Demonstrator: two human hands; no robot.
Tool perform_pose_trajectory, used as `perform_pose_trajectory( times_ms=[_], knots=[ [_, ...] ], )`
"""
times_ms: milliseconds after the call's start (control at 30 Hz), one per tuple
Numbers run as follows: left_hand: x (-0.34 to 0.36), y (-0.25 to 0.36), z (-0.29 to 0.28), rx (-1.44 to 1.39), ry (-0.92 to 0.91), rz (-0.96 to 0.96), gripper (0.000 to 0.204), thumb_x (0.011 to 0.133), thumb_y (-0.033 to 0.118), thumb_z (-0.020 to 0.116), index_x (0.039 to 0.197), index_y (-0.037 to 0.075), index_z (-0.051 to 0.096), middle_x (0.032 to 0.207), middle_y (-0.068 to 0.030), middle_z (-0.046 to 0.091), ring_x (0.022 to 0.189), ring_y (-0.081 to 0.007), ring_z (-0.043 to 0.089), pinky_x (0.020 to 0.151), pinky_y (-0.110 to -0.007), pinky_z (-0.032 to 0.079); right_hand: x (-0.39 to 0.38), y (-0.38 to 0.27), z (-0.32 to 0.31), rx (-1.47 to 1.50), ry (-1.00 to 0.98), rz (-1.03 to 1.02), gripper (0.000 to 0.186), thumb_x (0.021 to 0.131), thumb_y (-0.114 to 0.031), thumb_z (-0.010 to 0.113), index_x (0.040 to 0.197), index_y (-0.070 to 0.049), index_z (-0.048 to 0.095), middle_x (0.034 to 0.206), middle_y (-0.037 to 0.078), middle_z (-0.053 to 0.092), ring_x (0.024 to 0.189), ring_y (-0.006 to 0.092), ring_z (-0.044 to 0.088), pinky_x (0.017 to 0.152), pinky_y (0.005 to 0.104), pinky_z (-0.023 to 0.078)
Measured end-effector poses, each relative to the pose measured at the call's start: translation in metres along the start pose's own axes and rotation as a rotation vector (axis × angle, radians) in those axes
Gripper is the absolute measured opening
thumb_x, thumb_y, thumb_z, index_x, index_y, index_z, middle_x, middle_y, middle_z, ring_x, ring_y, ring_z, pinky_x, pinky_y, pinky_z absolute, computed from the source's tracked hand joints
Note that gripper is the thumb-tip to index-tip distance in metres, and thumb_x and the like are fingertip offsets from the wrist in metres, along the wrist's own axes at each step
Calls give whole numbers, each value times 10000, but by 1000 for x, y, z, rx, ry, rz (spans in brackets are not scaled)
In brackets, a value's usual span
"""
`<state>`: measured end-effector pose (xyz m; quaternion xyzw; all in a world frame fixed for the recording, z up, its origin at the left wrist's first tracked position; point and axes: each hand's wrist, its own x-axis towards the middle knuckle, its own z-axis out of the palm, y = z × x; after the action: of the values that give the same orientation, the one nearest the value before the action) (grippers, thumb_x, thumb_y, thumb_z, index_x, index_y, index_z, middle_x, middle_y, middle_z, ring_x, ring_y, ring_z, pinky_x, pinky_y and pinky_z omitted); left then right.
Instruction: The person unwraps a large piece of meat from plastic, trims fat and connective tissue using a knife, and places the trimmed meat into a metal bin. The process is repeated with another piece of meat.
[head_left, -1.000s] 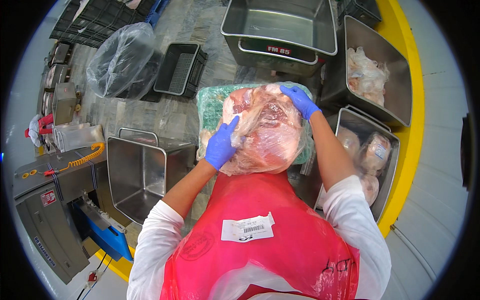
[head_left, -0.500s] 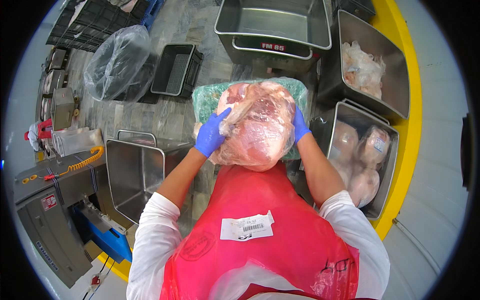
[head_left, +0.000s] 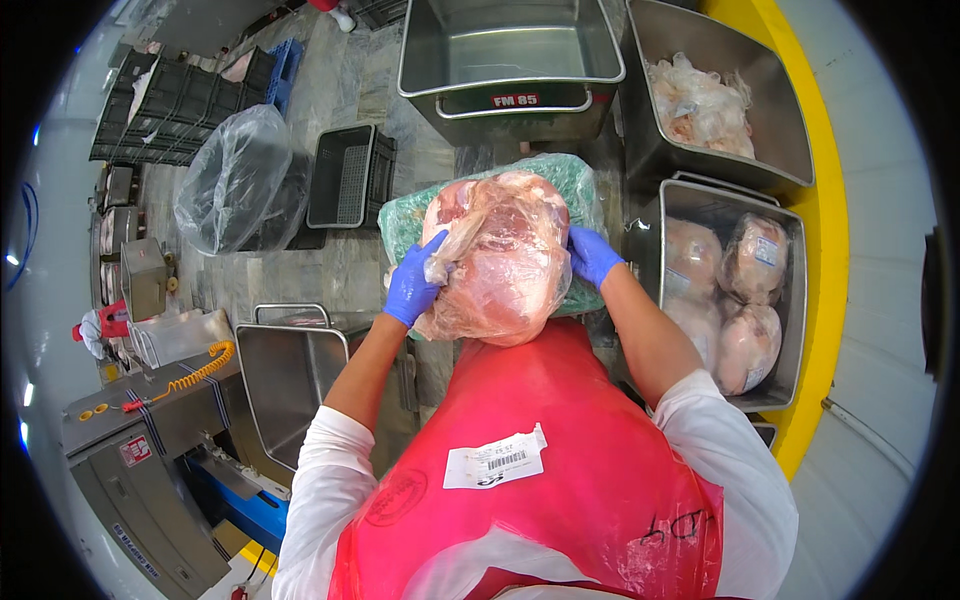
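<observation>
A large pink cut of raw meat in clear plastic wrap (head_left: 505,265) lies in front of my body, over a green surface covered in clear film (head_left: 590,195). My left hand (head_left: 415,280), in a blue glove, is closed on the wrapped meat's left side, where the plastic bunches up into a twist. At the right side my right hand (head_left: 594,255), also blue-gloved, presses against the meat. Its fingertips are partly hidden behind the wrap. The near end of the meat touches my red apron (head_left: 540,400).
To the right, a steel bin (head_left: 790,375) holds several wrapped meat pieces. Another bin (head_left: 800,160) beyond it contains crumpled plastic. A large steel tub (head_left: 510,125) stands ahead. On the left are a steel cart (head_left: 290,380), a dark crate (head_left: 375,190), a plastic-lined container (head_left: 235,180) and a machine (head_left: 140,500).
My view has shifted, so the surroundings sit differently. The wrapped meat has turned slightly between my hands. My right hand's fingers have come lower along its right side.
</observation>
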<state>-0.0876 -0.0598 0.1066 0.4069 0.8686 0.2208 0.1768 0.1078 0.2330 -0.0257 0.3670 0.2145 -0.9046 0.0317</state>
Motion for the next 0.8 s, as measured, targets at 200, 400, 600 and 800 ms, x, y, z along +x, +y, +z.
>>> perform_pose_trajectory(
  times_ms=[200, 400, 600, 800],
  knots=[
    [8, -6, -5, 44, -45, 34, 645, 911, 377, 706, 1503, 252, 481, 1036, -227, 631, 916, -411, 638, 821, -494, 516, -25, 6, 30, -179, 105, -65, 237, 1001, -184, 568, 1087, -8, 701, 1056, 125, 727, 907, 223, 698, 810, 360, 578],
    [7, 8, -12, 80, -99, 27, 664, 916, 396, 692, 1509, 205, 463, 1051, -238, 635, 943, -432, 628, 839, -504, 507, 15, 33, 11, -65, 150, -195, 236, 997, -159, 546, 1043, -2, 716, 1023, 156, 728, 866, 262, 698, 803, 394, 576],
    [-1, -2, -6, 50, -42, 57, 675, 912, 396, 692, 1506, 173, 460, 1131, -250, 640, 1048, -432, 623, 889, -503, 502, 4, 30, 38, 179, 82, -167, 235, 974, -173, 587, 1033, 27, 696, 990, 155, 706, 837, 261, 672, 769, 421, 560],
    [10, 41, -23, -127, -132, -137, 509, 937, 253, 673, 1409, 96, 563, 1072, -178, 717, 956, -290, 705, 830, -393, 546, 13, 22, 29, 261, 192, -236, 316, 1015, -282, 580, 1099, 0, 695, 1019, 121, 705, 878, 252, 662, 818, 413, 556]
  ],
)
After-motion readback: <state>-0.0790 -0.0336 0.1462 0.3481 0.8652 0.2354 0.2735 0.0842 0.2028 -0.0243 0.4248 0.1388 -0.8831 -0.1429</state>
